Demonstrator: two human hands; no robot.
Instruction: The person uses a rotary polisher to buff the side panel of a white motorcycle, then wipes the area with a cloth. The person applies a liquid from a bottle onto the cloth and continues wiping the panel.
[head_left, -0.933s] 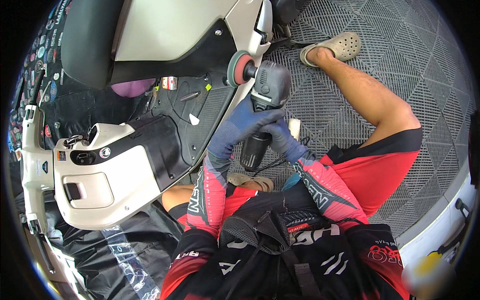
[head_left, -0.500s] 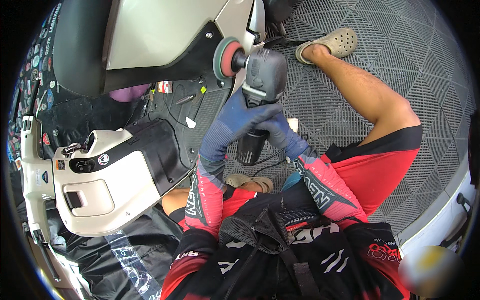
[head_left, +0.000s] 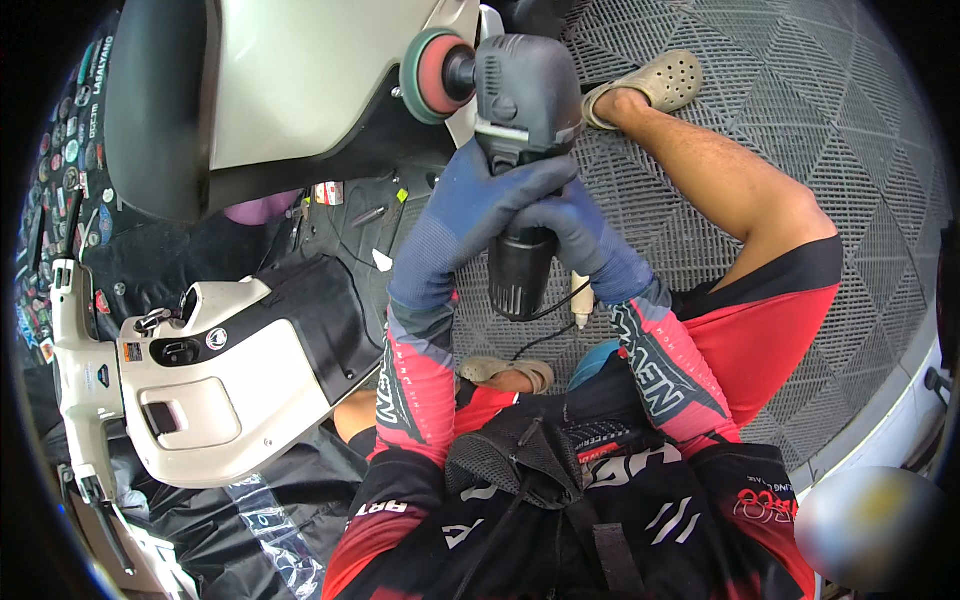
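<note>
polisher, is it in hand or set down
In hand: the left hand and right hand are both wrapped around the polisher. Whether it is running, I cannot tell.

We logged: scooter (head_left: 290, 330), left; its handlebar (head_left: 88, 375), leftmost; its seat (head_left: 155, 110), farther off; polisher (head_left: 530, 90), before us, between left hand (head_left: 460, 215) and right hand (head_left: 580, 225); pad (head_left: 430, 75), beside side panel (head_left: 300, 75); clog (head_left: 672, 80), on grated floor (head_left: 790, 110), farther right.

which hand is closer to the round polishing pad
Left: the left hand holds the polisher, below and slightly right of the round polishing pad in the picture; the right hand holds it lower and farther right
</note>
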